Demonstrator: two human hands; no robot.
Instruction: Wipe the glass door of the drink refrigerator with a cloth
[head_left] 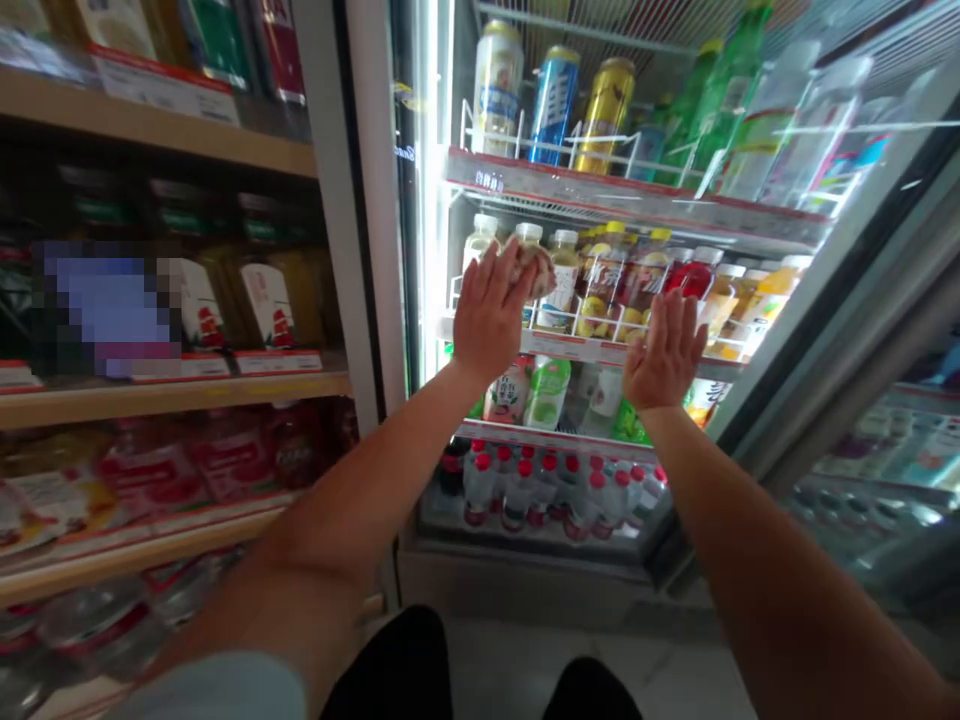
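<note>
In front of the lit drinks fridge, my left hand is raised with its fingers pressed around a crumpled, pinkish-white cloth. The cloth covers part of the bottles with white caps on the middle shelf. My right hand is up at the same shelf's height, palm forward, its fingers stretched out and holding nothing. Behind it are bottles with red and orange drinks. Whether either hand touches the shelf edge or a glass surface cannot be made out.
Cans and green bottles fill the fridge's upper shelf; red-capped bottles stand at the bottom. Wooden shelves with bottles are on the left. A metal door frame slants along the right. My knees show below.
</note>
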